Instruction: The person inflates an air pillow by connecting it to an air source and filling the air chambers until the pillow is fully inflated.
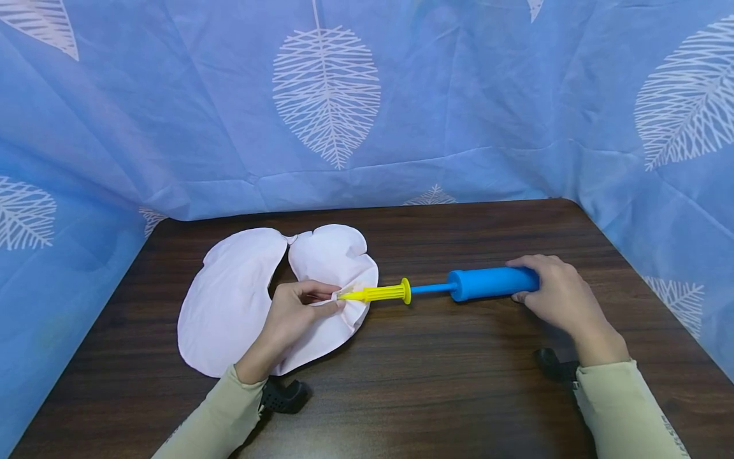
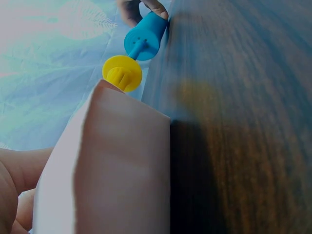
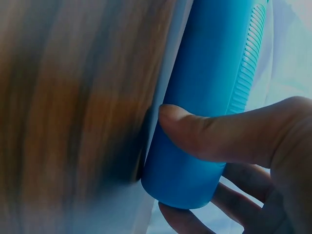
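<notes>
A flat, pale pink inflatable neck pillow lies on the table, its two ends meeting at the far side. With thumb and fingers my left hand pinches the pillow's material around its valve, where the yellow nozzle of a hand pump points in. How deep the tip sits is hidden. The pump's thin blue rod shows between the yellow flanged part and the blue barrel. Around the barrel's far right end my right hand is wrapped; in the right wrist view its thumb lies across the blue barrel.
Beneath everything is a dark wood-grain table. Blue cloth with white leaf prints hangs behind it and along both sides. Black wrist devices hang below each sleeve, close to the tabletop.
</notes>
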A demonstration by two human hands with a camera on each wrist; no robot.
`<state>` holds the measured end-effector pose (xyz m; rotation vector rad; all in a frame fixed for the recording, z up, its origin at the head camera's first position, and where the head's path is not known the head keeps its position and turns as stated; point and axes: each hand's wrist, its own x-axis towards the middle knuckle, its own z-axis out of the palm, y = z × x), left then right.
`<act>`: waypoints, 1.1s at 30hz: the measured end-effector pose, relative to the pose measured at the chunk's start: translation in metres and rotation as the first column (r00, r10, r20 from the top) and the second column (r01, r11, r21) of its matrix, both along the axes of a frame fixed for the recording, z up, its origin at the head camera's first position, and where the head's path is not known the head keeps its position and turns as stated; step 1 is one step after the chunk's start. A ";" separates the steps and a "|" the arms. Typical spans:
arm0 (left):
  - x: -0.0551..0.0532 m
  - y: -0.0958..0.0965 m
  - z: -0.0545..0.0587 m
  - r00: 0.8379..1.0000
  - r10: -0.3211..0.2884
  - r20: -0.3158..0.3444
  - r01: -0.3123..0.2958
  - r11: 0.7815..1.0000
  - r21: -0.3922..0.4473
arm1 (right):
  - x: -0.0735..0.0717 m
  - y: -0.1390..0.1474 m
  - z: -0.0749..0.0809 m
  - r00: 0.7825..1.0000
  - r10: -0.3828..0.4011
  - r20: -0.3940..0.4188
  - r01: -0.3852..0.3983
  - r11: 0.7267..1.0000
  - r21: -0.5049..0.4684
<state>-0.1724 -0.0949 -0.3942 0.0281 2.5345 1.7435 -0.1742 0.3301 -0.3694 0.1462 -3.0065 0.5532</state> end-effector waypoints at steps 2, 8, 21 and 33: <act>0.000 0.000 0.000 1.000 0.001 0.003 -0.001 1.000 0.002 | 0.000 0.006 0.000 1.000 -0.017 0.003 0.017 1.000 0.001; 0.000 0.000 0.000 1.000 -0.003 0.008 0.002 1.000 0.009 | 0.000 0.024 -0.001 0.998 -0.066 0.015 0.066 0.998 -0.002; 0.001 0.001 -0.001 1.000 0.022 0.018 -0.021 1.000 -0.019 | -0.001 0.034 -0.002 0.996 -0.084 -0.003 0.084 0.996 0.013; 0.002 0.001 -0.001 1.000 0.018 0.016 -0.018 1.000 -0.008 | 0.001 0.027 0.001 0.999 -0.045 0.009 0.045 0.999 -0.002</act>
